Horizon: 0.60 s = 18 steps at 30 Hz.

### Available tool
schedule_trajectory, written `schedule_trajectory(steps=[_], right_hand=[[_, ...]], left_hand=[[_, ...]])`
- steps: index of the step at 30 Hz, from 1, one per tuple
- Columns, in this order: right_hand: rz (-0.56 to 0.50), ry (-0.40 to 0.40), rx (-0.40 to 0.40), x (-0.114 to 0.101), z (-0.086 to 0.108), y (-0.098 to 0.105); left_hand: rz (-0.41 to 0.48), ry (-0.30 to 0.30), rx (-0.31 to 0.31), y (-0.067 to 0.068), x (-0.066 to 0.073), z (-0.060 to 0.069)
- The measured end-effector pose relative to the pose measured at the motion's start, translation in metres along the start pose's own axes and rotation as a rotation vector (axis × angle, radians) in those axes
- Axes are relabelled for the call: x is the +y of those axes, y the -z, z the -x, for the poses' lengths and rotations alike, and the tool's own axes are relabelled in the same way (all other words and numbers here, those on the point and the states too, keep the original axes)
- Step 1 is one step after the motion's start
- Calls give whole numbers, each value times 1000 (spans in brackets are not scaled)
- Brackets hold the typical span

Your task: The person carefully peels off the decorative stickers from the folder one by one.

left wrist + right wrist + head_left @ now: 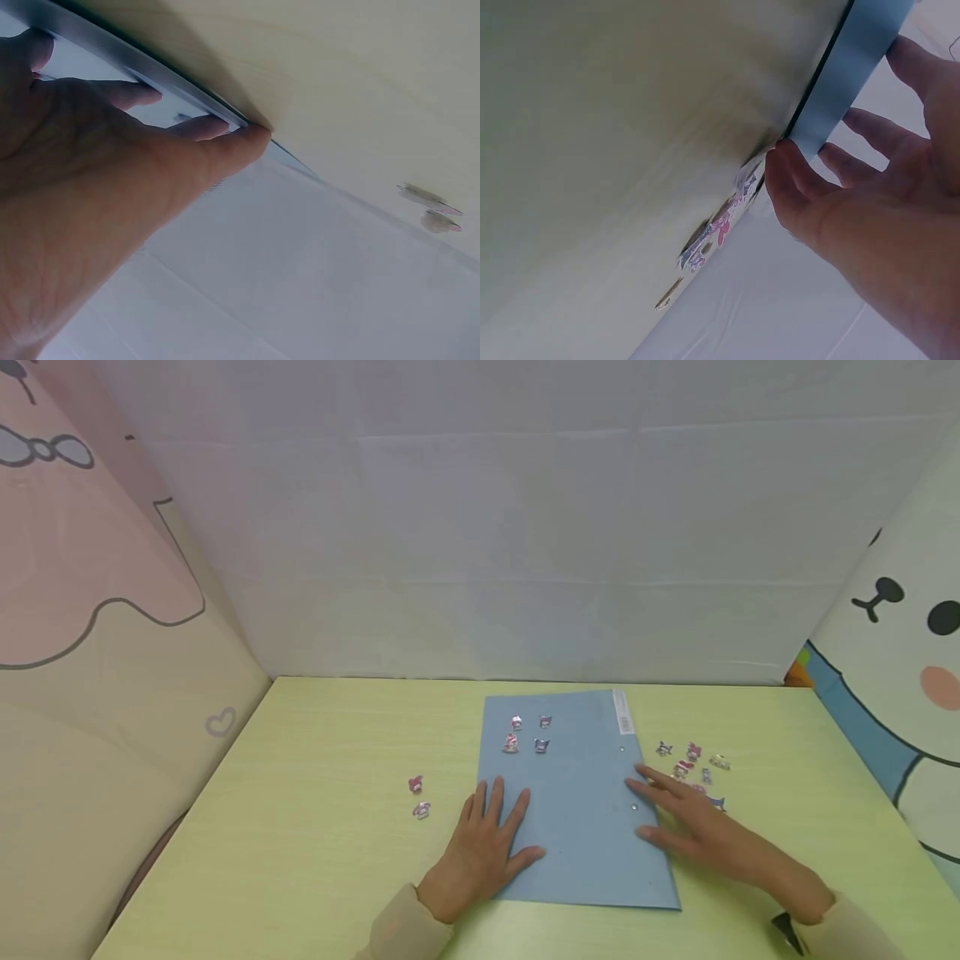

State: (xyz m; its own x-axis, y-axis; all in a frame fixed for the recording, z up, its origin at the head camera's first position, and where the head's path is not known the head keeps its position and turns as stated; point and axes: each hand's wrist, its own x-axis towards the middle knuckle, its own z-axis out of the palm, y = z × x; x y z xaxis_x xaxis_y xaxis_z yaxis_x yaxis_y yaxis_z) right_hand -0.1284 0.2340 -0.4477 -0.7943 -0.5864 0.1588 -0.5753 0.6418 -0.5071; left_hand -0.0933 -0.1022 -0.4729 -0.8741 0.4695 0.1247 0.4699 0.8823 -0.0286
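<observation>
A blue file folder [581,827] lies flat on the table, with a barcode label [623,712] at its top right and two snap buttons down its right side. Several small cartoon stickers [511,743] sit on its upper left part. My left hand [480,852] rests on the folder's lower left, fingers spread. At the right edge, my right hand [705,831] touches the folder with fingers extended; the edge also shows by its fingertips in the right wrist view. Neither hand holds a sticker.
Right of the folder lies a loose group of cartoon stickers [693,751], some partly hidden by the right hand. Two more stickers, one pink [416,784], lie left of the folder. A dark object [786,932] shows beside the right sleeve. A pale sheet [525,568] hangs behind the table.
</observation>
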Motion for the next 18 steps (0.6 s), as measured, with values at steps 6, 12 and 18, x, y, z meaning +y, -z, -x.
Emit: schedule_trajectory(steps=[6,12,18], right_hand=[[55,26,16,-1,0,-4],[66,15,12,-4,-1,-4],[86,2,8,-5,-3,-5]], left_hand=[[41,-23,31,2,-1,1],[-2,-32,35,7,-2,-2],[-17,-11,20,18,-2,-6]])
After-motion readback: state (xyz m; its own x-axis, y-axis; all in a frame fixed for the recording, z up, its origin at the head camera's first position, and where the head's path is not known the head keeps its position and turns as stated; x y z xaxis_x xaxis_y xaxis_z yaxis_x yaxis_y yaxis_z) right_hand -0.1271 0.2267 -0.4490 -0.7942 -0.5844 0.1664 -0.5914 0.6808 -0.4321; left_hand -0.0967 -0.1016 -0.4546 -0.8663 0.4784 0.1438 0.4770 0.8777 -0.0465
